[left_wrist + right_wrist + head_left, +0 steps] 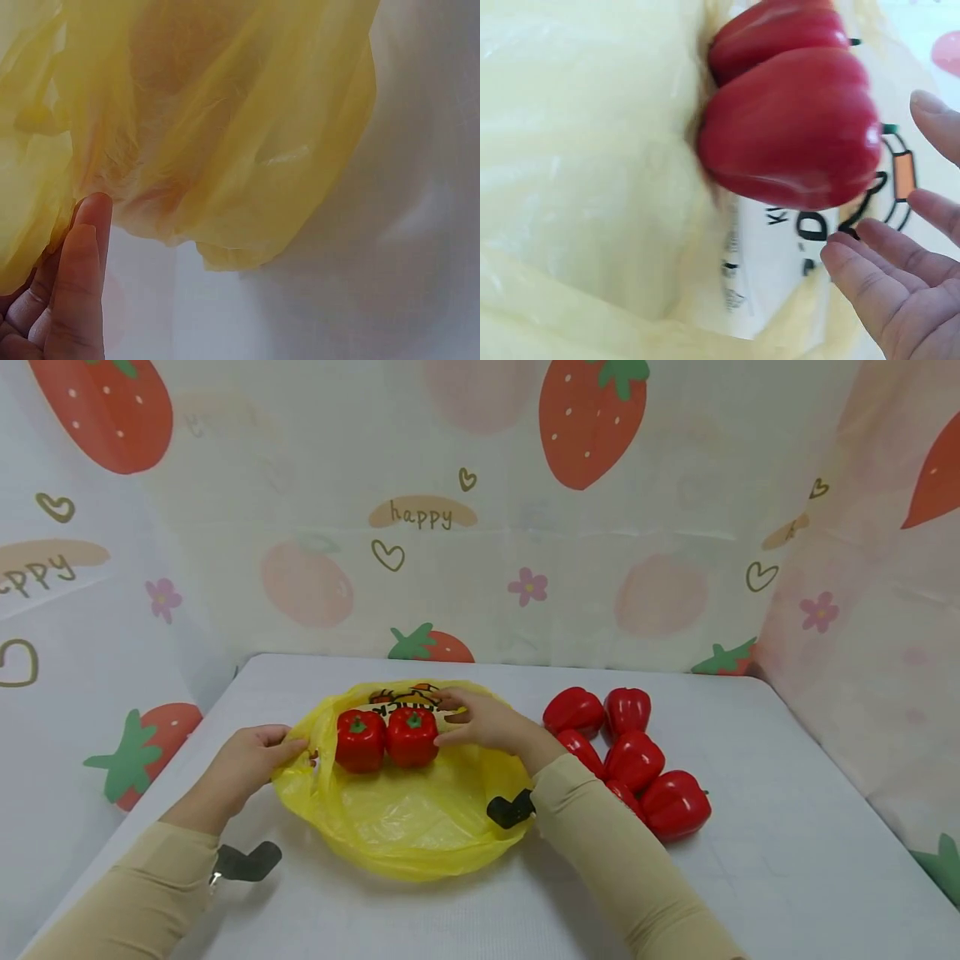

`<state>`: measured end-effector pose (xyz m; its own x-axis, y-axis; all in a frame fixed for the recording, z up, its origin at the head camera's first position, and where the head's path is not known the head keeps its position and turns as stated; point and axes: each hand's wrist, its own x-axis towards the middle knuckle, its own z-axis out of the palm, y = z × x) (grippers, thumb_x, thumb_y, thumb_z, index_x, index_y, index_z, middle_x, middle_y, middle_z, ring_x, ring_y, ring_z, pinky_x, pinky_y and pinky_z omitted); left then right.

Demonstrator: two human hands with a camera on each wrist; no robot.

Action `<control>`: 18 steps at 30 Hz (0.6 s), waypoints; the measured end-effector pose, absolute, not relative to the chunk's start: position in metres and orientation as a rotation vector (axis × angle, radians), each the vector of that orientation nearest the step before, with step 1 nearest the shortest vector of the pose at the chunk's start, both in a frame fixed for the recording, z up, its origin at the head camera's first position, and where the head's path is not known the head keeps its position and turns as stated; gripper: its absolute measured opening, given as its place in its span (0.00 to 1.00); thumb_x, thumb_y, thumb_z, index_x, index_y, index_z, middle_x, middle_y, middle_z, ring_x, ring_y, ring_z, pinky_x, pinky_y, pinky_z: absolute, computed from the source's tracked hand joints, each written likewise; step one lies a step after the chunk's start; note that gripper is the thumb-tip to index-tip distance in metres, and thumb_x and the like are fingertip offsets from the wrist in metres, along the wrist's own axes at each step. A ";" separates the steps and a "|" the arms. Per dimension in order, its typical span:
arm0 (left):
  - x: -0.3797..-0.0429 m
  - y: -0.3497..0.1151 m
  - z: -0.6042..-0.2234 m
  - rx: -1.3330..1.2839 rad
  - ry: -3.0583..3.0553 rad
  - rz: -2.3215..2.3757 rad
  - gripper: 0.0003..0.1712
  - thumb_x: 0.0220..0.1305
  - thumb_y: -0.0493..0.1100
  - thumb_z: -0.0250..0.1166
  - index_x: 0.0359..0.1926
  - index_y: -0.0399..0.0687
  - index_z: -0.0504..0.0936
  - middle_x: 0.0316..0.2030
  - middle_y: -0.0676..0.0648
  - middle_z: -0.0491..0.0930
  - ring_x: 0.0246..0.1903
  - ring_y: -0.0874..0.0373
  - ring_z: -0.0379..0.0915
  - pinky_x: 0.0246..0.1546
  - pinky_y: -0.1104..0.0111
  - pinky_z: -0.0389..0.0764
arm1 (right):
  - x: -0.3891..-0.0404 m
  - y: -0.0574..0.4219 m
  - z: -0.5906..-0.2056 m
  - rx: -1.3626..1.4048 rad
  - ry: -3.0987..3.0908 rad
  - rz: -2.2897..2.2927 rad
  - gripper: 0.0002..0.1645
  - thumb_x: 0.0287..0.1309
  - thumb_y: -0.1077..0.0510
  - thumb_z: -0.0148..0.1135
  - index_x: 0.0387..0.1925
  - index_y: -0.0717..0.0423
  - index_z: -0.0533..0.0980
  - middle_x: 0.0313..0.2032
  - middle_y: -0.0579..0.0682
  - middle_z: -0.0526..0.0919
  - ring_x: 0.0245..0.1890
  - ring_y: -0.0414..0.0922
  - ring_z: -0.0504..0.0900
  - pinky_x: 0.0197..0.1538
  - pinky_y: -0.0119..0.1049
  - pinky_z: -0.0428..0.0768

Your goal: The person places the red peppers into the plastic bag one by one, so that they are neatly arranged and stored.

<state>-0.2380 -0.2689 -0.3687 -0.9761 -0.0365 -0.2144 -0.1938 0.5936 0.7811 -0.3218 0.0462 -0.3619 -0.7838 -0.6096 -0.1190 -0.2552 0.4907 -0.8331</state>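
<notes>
A yellow plastic bag [405, 852] lies spread on the white table with its mouth wide. Two red bell peppers, a left one [360, 742] and a right one [412, 737], sit side by side inside it by printed lettering. My left hand [247, 764] pinches the bag's left rim between thumb and fingers; the left wrist view shows its fingers [79, 285] against the yellow plastic. Over the bag's right side reaches my right hand [483, 722], fingers spread beside the right pepper. In the right wrist view that pepper [791, 131] stands clear of the fingertips [840, 259].
Several more red bell peppers [633, 760] lie in a cluster right of the bag, partly behind my right forearm. Black wrist mounts [247, 862] stick out from both sleeves. A strawberry-print cloth [525, 510] walls the white table [787, 827] at the back and sides.
</notes>
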 end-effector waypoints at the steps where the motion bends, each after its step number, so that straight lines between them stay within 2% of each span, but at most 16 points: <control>1: -0.238 -0.269 -0.369 -0.193 2.644 1.328 0.33 0.63 0.59 0.54 0.58 0.38 0.70 0.47 0.40 0.75 0.42 0.51 0.70 0.46 0.59 0.75 | -0.321 0.048 -0.359 -0.724 2.344 -1.202 0.43 0.50 0.52 0.67 0.66 0.46 0.58 0.62 0.52 0.64 0.60 0.49 0.67 0.56 0.41 0.71; 5: -0.240 -0.269 -0.369 -0.205 2.644 1.317 0.34 0.63 0.60 0.53 0.58 0.38 0.70 0.48 0.40 0.75 0.43 0.51 0.69 0.47 0.58 0.74 | -0.317 0.055 -0.346 -0.749 2.368 -1.169 0.43 0.49 0.52 0.68 0.65 0.44 0.59 0.61 0.51 0.66 0.61 0.49 0.67 0.55 0.42 0.72; 11: -0.241 -0.269 -0.368 -0.223 2.642 1.305 0.34 0.63 0.61 0.53 0.58 0.39 0.70 0.48 0.40 0.75 0.44 0.50 0.69 0.49 0.55 0.73 | -0.316 0.071 -0.324 -0.818 2.331 -1.208 0.38 0.52 0.54 0.65 0.64 0.47 0.61 0.60 0.51 0.68 0.60 0.50 0.67 0.56 0.44 0.71; 18: -0.240 -0.267 -0.366 -0.221 2.631 1.313 0.34 0.63 0.60 0.53 0.58 0.38 0.69 0.49 0.39 0.75 0.44 0.49 0.69 0.49 0.54 0.73 | -0.319 0.092 -0.309 -0.842 2.341 -1.261 0.32 0.55 0.56 0.63 0.61 0.43 0.64 0.58 0.50 0.70 0.58 0.45 0.69 0.56 0.43 0.71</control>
<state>-0.2396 -0.2674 -0.3664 -0.9702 -0.0473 -0.2374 -0.2182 0.5959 0.7729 -0.3194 0.0918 -0.3088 -0.7619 -0.6472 -0.0254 -0.3346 0.4269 -0.8401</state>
